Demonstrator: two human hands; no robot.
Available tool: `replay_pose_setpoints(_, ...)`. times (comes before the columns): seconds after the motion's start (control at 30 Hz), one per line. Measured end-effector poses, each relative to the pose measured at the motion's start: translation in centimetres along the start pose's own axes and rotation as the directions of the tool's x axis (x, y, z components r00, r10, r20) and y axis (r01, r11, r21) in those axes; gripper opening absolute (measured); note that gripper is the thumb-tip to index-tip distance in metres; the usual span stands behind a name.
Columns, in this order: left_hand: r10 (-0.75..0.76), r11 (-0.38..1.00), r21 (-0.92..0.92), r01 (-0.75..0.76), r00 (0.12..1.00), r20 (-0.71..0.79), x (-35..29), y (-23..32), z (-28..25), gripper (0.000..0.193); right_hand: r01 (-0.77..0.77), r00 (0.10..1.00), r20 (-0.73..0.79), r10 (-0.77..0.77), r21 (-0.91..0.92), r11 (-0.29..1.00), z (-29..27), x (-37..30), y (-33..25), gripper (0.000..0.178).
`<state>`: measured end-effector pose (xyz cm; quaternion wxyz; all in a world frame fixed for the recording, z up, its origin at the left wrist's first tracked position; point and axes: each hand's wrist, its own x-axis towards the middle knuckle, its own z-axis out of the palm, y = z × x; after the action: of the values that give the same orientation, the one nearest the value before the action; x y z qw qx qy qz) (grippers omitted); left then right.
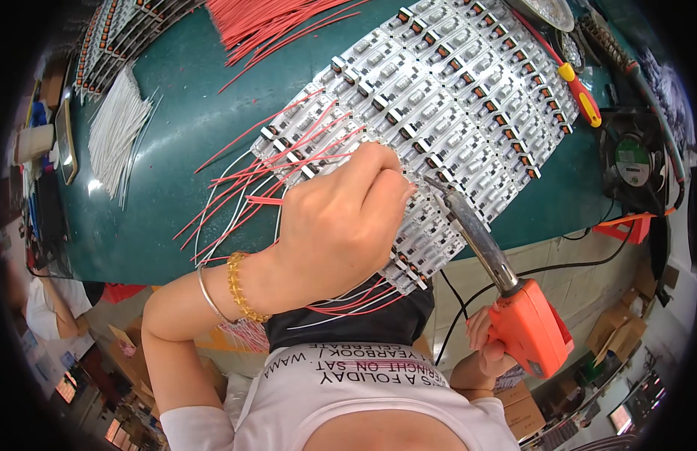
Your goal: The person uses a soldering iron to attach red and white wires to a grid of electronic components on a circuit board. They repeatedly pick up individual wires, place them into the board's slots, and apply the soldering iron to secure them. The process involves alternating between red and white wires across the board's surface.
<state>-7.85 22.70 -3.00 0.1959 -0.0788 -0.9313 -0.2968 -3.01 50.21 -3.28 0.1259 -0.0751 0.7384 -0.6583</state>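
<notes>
Head view: right hand (487, 343) grips one plastic-handled soldering iron (520, 304); left hand (341, 218) curls over gridded boards (446, 98), whether pinching, I cannot tell.

white short-sleeved t-shirt (371, 392), black print (375, 368); silver bangle (203, 284), yellow beaded bracelet (234, 287)

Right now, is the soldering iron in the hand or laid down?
The soldering iron is in the right hand: the fingers hold its orange handle.
</notes>
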Motion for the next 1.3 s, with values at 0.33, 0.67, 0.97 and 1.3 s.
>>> replay_pose_setpoints(0.33, 0.08, 0.994, 0.078, -0.079, 0.997, -0.007, -0.1, -0.1, 0.6, 0.013, 0.046, 0.998, -0.028, -0.063, -0.404, 0.914, -0.8, -1.0, 0.2, 0.063)
replay_pose_setpoints(0.67, 0.09, 0.991, 0.104, -0.089, 0.996, -0.003, -0.2, -0.1, 0.5, 0.013, -0.011, 0.999, -0.033, 0.003, -0.271, 0.962, -0.4, -0.8, 0.0, 0.066)
replay_pose_setpoints(0.97, -0.031, 0.976, -0.215, 0.036, 0.999, 0.027, -0.2, 0.7, -0.4, 0.013, 0.04, 0.999, -0.013, -0.039, 0.041, 0.998, -0.4, -1.5, 0.7, 0.087)
replay_pose_setpoints(1.3, 0.013, 0.999, -0.032, -0.013, 1.0, 0.013, -0.4, 1.3, 0.9, 0.016, -0.018, 0.999, 0.026, 0.021, -0.09, 0.996, -1.4, -1.8, 0.6, 0.062)
